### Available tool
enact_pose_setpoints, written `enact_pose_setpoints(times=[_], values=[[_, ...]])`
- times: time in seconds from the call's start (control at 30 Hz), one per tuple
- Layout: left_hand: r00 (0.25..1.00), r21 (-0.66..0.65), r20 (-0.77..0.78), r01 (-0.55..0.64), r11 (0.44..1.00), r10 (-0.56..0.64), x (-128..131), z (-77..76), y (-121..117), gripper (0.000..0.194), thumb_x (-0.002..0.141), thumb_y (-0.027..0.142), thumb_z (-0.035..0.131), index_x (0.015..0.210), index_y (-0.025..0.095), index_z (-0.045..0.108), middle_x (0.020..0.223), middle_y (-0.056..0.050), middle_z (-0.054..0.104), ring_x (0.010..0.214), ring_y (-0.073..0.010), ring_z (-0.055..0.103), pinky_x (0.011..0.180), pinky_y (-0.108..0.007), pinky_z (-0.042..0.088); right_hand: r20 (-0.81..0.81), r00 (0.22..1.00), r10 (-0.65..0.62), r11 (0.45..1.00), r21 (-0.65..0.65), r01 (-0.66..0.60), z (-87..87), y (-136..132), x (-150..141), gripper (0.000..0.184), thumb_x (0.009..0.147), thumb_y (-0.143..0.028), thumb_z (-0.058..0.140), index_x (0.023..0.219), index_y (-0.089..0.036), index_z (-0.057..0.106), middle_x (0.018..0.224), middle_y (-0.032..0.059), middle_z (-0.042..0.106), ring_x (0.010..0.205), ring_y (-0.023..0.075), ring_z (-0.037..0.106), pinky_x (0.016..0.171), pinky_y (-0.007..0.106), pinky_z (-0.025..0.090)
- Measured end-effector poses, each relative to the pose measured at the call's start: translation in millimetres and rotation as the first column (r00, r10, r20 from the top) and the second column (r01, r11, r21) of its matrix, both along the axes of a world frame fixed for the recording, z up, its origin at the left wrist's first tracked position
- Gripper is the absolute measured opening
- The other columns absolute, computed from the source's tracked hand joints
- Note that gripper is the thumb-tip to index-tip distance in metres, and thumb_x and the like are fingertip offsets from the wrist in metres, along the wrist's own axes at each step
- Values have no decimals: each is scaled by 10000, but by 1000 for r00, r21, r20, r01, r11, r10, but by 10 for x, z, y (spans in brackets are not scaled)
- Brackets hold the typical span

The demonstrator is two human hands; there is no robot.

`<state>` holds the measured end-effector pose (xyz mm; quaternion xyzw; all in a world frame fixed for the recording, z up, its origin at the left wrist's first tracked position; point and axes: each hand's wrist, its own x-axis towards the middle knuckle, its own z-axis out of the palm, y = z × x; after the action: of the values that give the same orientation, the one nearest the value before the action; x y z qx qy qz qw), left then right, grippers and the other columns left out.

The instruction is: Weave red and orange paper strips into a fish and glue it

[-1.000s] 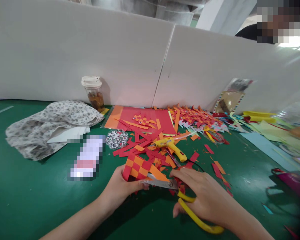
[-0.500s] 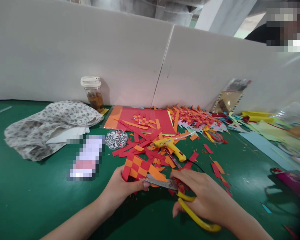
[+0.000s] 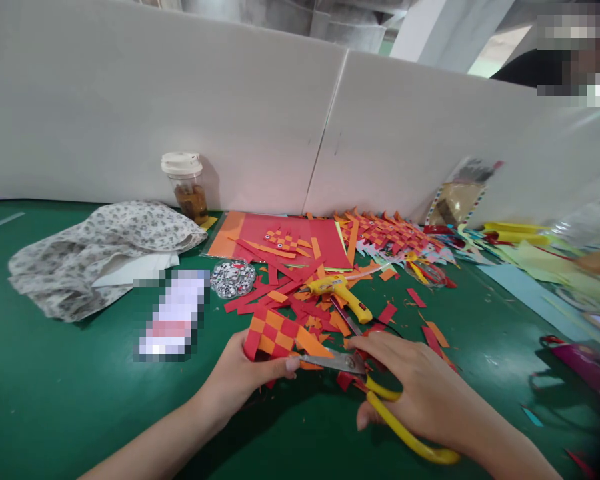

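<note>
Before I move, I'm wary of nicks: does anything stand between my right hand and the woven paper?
Yes: the scissors in your right hand span that space, their blades reaching the woven paper beside your left thumb.

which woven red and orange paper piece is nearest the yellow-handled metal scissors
The checkered red and orange paper piece pinched in the left hand; the others lie farther back, unheld.

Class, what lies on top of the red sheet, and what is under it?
On the red sheet lie a woven paper piece with eyes and loose strips. A pale yellow edge shows underneath at the right; anything else below is covered.
</note>
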<state>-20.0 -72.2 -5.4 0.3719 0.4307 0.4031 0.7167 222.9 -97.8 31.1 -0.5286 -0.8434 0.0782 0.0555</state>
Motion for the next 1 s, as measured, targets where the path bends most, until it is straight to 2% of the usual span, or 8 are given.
enact_pose_setpoints(times=[0.17, 0.5, 0.63, 0.8, 1.0], values=[[1000, 3, -9, 16, 1000, -16, 2, -99, 11, 273, 529, 180, 804, 756, 129, 660, 659, -38, 706, 577, -136, 627, 562, -220, 488, 15, 1000, 20, 1000, -17, -20, -43, -5, -66, 740, 593, -655, 657, 1148, -171, 582, 1085, 125, 646, 1004, 302, 601, 800, 407, 503], [999, 43, 10, 39, 998, -39, -2, -110, 9, 209, 532, 160, 788, 703, 133, 671, 608, -12, 690, 557, -118, 613, 580, -212, 490, -78, 995, 63, 998, 32, -61, -28, 6, -136, 639, 581, -597, 707, 1030, -153, 612, 916, 107, 675, 785, 247, 650, 652, 322, 518], [998, 55, 15, 59, 997, -60, -4, -135, 12, 209, 542, 179, 792, 704, 128, 670, 622, -21, 693, 561, -120, 611, 580, -219, 493, -93, 993, 73, 996, 53, -68, -50, -3, -113, 619, 577, -567, 727, 1024, -154, 610, 894, 98, 675, 764, 237, 647, 646, 315, 515], [997, 46, 25, 69, 997, -71, 9, -96, -11, 223, 552, 184, 787, 734, 126, 672, 636, -19, 693, 562, -115, 603, 579, -215, 487, -116, 991, 67, 996, 61, -60, -83, -5, -94, 609, 565, -517, 759, 1033, -160, 603, 897, 85, 677, 780, 225, 646, 677, 301, 513], [1000, -3, -31, 4, 1000, -4, 29, -22, -33, 237, 537, 200, 796, 722, 133, 664, 612, -10, 684, 556, -117, 602, 573, -215, 475, -112, 993, 44, 998, 49, -39, -87, -19, -44, 639, 562, -552, 746, 1047, -163, 596, 926, 90, 674, 815, 231, 643, 708, 313, 510]])
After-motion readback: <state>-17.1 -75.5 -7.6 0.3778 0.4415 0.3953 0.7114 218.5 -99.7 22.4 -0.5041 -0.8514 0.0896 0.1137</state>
